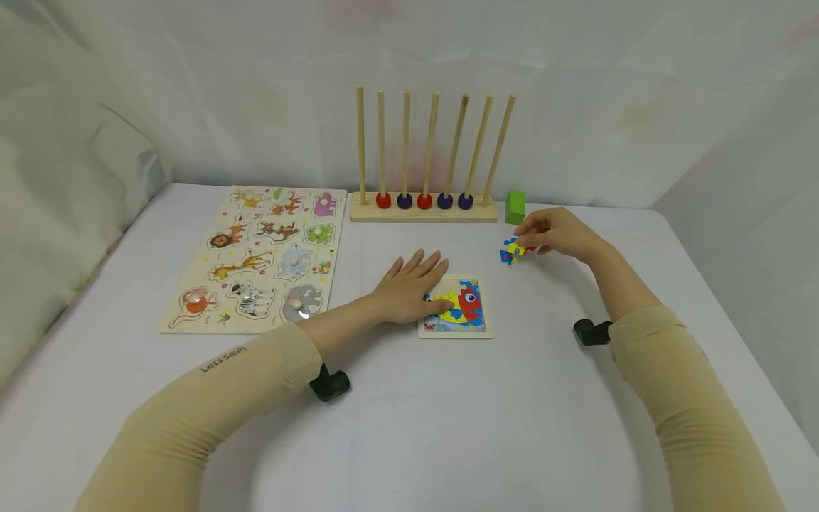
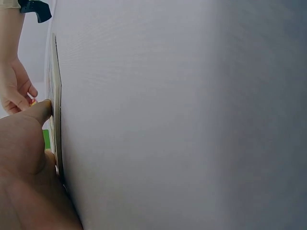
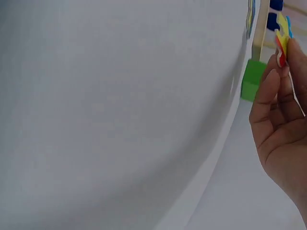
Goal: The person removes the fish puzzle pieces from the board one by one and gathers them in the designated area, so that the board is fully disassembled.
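A small framed jigsaw puzzle (image 1: 471, 307) with a colourful fish picture lies flat on the white table. My left hand (image 1: 409, 290) rests over its left side, fingers spread and straight, thumb across the picture. From the left wrist view, the thumb touches the board's edge (image 2: 57, 103). To the right of the puzzle, my right hand (image 1: 557, 233) pinches a yellow, red and blue jigsaw piece (image 3: 283, 45) between thumb and fingers. Blue and yellow colour shows just below the pinched piece in the head view; whether this is a separate piece, I cannot tell.
A wooden animal peg puzzle (image 1: 256, 284) lies at the left. At the back stands a rack of wooden rods (image 1: 422, 212) with red and dark blue beads. A green block (image 1: 515, 208) sits beside it, close behind my right hand. White cloth hangs behind the table.
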Tool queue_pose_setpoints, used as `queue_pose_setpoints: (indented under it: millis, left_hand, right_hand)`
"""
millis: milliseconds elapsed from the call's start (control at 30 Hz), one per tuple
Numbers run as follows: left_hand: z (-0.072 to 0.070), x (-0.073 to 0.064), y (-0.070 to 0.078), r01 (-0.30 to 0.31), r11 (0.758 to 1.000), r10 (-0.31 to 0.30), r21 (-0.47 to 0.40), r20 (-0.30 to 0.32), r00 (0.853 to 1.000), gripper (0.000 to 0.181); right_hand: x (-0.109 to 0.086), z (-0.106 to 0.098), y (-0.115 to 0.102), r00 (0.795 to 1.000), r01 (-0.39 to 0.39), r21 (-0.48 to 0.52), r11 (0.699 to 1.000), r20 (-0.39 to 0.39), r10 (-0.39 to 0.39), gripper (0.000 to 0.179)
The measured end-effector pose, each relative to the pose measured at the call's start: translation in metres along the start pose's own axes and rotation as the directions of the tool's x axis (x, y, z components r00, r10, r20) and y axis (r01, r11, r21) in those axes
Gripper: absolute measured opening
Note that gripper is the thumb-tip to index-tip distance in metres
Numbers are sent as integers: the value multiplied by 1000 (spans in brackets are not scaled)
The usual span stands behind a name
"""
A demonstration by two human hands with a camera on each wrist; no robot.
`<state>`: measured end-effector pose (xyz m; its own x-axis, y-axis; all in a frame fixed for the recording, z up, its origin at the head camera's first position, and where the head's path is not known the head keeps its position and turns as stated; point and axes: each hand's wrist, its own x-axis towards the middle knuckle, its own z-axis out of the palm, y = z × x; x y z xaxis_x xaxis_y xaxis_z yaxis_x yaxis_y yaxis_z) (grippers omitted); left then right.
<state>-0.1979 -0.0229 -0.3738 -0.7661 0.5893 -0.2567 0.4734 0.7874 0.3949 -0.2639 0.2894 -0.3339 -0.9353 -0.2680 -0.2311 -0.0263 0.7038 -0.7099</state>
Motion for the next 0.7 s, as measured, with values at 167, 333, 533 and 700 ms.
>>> queue_pose_setpoints:
  millis: [167,333,533,700]
  left_hand:
    - [-2,-2,1,-1,1000,1,8,3,1000,81]
    - [-3,-2,1,2,1000,-2,16,5,1000,81]
    - [-1,-2,0,-3,1000,3,5,0,1000,81]
    - [-1,-2,0,-2,1000,2,9,2,1000,81]
  right_hand:
    - [-2,-8,11,999,-32,-37,999,7,32,32]
    - [-1,-12,18,998,-62,-87,994,12,64,30]
    - [-2,-12,20,995,-79,-108,991,46,84,30]
    - [0,-10,20,995,-84,-122,989,51,90,31]
